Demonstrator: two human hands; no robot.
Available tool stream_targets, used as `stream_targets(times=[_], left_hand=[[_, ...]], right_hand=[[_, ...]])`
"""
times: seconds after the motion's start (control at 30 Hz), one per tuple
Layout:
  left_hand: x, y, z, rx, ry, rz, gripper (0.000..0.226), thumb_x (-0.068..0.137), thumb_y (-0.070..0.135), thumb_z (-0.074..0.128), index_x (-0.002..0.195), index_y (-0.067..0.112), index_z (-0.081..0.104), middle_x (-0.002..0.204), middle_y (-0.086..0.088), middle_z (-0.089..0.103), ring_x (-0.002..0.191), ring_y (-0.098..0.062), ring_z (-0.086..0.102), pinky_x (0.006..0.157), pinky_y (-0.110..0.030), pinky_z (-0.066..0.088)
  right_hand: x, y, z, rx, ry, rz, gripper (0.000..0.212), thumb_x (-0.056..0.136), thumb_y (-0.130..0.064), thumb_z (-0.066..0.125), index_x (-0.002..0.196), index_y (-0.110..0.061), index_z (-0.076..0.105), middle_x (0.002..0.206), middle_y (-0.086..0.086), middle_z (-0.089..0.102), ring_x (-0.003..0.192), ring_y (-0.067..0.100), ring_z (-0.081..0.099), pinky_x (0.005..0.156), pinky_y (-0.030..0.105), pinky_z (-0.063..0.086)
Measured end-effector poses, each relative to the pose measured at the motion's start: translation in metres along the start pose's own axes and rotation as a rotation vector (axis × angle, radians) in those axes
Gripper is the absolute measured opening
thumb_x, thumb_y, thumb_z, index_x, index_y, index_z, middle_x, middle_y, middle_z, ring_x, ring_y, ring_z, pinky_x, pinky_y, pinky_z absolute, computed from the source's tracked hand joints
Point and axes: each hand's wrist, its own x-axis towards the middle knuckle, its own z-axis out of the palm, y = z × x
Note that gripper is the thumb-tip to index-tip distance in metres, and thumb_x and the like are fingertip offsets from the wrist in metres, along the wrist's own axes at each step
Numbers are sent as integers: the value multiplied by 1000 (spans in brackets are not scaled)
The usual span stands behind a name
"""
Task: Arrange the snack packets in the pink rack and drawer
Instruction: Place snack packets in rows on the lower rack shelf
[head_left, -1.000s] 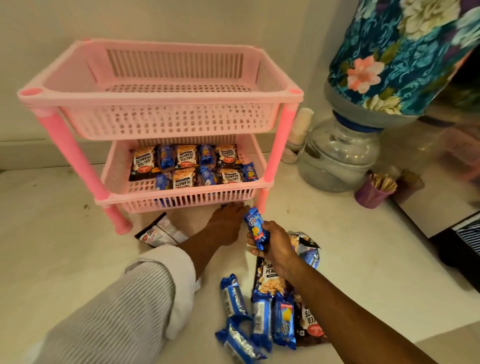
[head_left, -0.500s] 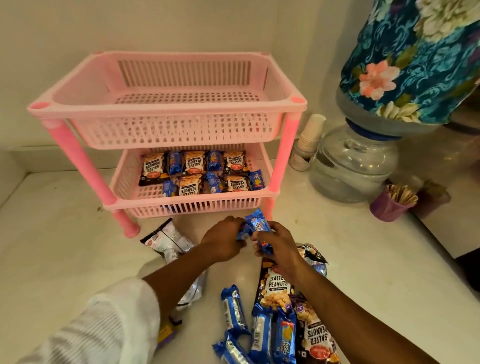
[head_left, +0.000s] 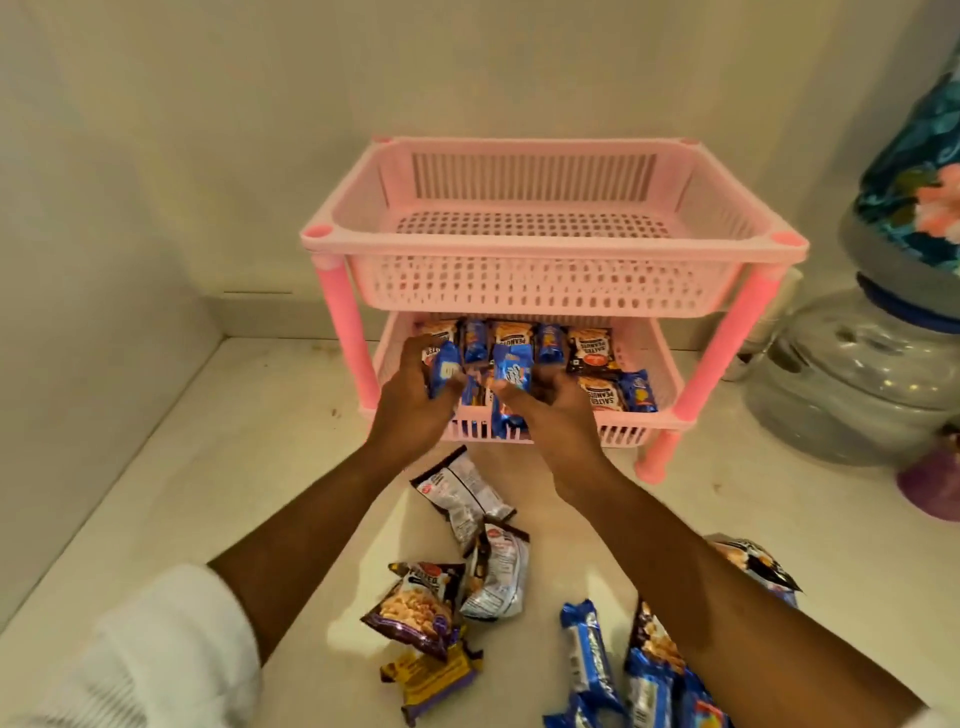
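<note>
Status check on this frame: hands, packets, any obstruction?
Left hand shut on small blue biscuit packet; right hand shut on another blue biscuit packet. Both at pink plastic rack's lower tray, half-filled. Top tray holds nothing. No obstruction.

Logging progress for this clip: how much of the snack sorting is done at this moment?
Partly done. The lower basket already holds rows of peanut and blue biscuit packets. In hand: the left hand and right hand each hold a blue packet at that basket's front. Left: the top basket looks empty, and loose packets lie on the counter.
</note>
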Motion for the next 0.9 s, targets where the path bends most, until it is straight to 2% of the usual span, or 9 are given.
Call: stream_targets(times=[0.1, 0.27, 0.33, 0.43, 0.5, 0.57, 0.63, 0.73, 0.9], left_hand=[[34, -4, -16, 72, -50, -96, 54, 90, 23, 63, 135, 26, 35, 97, 7, 67, 77, -16, 68, 62, -26, 52], [81, -13, -10, 288, -186, -243, 42, 93, 12, 53, 133, 19, 42, 105, -10, 59, 83, -29, 60, 58, -30, 42], [94, -22, -1, 278, -205, -293, 36, 93, 7, 49, 128, 14, 45, 117, -20, 57, 92, -36, 59, 61, -34, 43], [105, -35, 6, 298, -213, -326, 37, 91, 11, 57, 126, 10, 46, 123, -23, 54, 104, -35, 53, 75, -39, 45], [111, -45, 9, 404, -237, -286, 42, 88, 17, 64, 126, 7, 47, 124, -20, 56, 117, -36, 49, 95, -42, 43], [112, -51, 14, 580, -294, -229, 41, 88, 18, 64, 124, 5, 52, 124, -18, 60, 120, -35, 52, 101, -40, 43], [111, -55, 17, 662, -319, -203, 31, 90, 14, 59, 119, 2, 59, 123, -21, 61, 116, -34, 58, 95, -39, 51], [110, -57, 18, 702, -302, -168, 23, 91, 7, 54, 110, -2, 65, 116, -23, 65, 110, -35, 63, 87, -37, 53], [113, -58, 15, 700, -339, -186, 25, 89, 9, 63, 111, -1, 65, 116, -20, 67, 108, -33, 65, 84, -33, 53]], right_hand=[[29, -14, 36, -159, 11, 22, 27, 83, -41, 80, 100, -25, 66, 93, -1, 74, 87, 21, 73, 75, 43, 61], [86, -22, 79, -328, 33, 155, 23, 86, -24, 78, 90, -5, 66, 92, 22, 71, 76, 33, 69, 70, 49, 63], [103, -16, 85, -309, -10, 179, 27, 86, -16, 78, 105, -7, 62, 99, 20, 68, 82, 35, 69, 72, 52, 62], [117, -8, 89, -364, -103, 254, 67, 83, -12, 81, 137, -15, 42, 107, 18, 63, 76, 32, 68, 58, 43, 61], [124, -5, 93, -524, -188, 237, 56, 84, -11, 79, 133, -15, 51, 107, 15, 64, 72, 33, 68, 49, 38, 60], [131, -2, 96, -735, -256, 196, 31, 88, -12, 74, 117, -6, 64, 111, 16, 68, 80, 36, 72, 57, 45, 63], [135, 3, 100, -872, -280, 181, 29, 91, -14, 70, 117, -1, 67, 112, 19, 70, 86, 37, 73, 68, 50, 64], [139, 6, 103, -938, -300, 208, 29, 92, -12, 69, 118, -1, 66, 109, 18, 71, 80, 35, 75, 67, 49, 64], [143, 16, 98, -1334, -373, -101, 28, 92, -28, 64, 108, -7, 74, 100, 13, 74, 83, 28, 70, 77, 43, 61]])
